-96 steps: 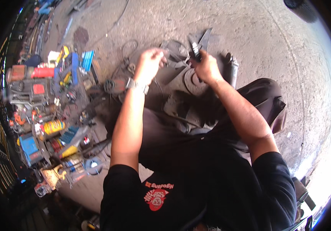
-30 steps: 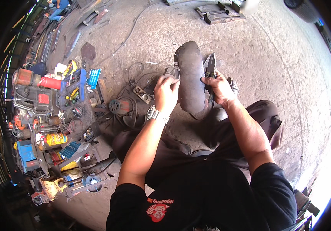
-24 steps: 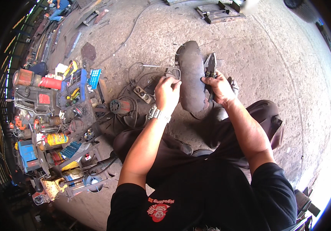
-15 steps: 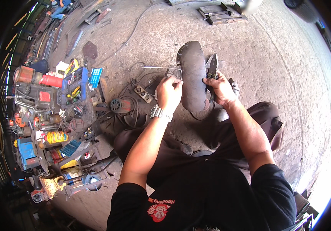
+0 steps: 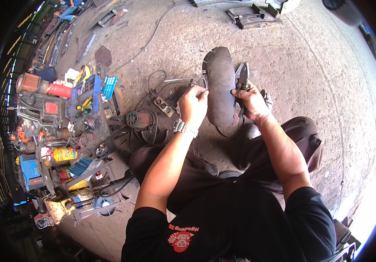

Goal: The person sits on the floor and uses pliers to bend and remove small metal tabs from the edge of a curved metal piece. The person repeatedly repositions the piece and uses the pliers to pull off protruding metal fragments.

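Observation:
A dark, long curved piece with rounded ends [image 5: 221, 87] stands upright between my hands; I cannot tell its kind. Just left of it, my left hand [image 5: 192, 105] is closed in a pinch on a thin pale bent wire [image 5: 177, 80]. The wire's long arm points left and its bend lies by the dark piece's edge. To the right, my right hand [image 5: 253, 101] is wrapped round a pair of pliers [image 5: 242, 77], jaws pointing away from me. The thumb of that hand reaches the dark piece's right edge. Part of the pliers' handles is hidden by the fingers.
On the left stand a blue open toolbox [image 5: 83, 98], a red cylinder [image 5: 59, 90], a yellow bottle [image 5: 63, 153] and a blue box [image 5: 31, 171]. Cables coil near a round reddish tool [image 5: 137, 119]. A metal frame [image 5: 254, 18] lies at the far side. Another person [image 5: 70, 9] is far left.
The wire's long arm has dipped slightly at its left end. Both hands keep nearly the same place, and the whole view has shifted a little.

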`<control>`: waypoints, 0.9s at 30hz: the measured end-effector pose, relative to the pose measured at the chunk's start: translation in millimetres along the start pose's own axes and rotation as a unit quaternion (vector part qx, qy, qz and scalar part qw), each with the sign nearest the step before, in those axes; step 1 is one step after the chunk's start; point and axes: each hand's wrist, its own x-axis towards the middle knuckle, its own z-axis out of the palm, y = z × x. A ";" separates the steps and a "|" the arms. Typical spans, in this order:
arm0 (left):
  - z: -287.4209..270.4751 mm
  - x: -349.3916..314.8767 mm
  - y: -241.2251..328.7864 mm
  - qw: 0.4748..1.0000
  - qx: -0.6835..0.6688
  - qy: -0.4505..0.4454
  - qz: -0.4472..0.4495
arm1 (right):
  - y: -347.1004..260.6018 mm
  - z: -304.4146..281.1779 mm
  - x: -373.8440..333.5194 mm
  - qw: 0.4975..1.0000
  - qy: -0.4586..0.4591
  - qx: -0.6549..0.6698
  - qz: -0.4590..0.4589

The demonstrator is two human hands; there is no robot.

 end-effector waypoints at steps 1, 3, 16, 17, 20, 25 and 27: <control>0.4 0.2 1.1 1.000 0.002 0.001 0.007 | 0.2 -1.0 0.5 1.000 0.000 0.002 -0.001; 1.2 0.5 3.5 1.000 0.008 0.002 0.011 | 0.2 -3.0 1.0 1.000 0.002 0.002 -0.004; 3.8 -1.2 8.0 1.000 -0.010 0.029 -0.001 | -2.7 0.2 -0.2 1.000 0.001 0.009 -0.010; 3.7 -1.6 9.1 1.000 -0.009 0.029 -0.003 | -2.2 0.1 0.1 1.000 0.000 0.010 -0.013; 3.3 -2.6 11.7 1.000 -0.005 0.026 -0.004 | -1.8 -0.4 -0.1 1.000 0.011 0.005 -0.010; 2.5 -3.4 14.2 1.000 0.006 0.026 0.008 | -2.4 0.2 0.4 1.000 0.017 0.011 -0.008; 1.9 -3.2 15.4 1.000 0.006 0.024 0.014 | -2.9 0.2 -0.1 1.000 0.016 0.015 -0.011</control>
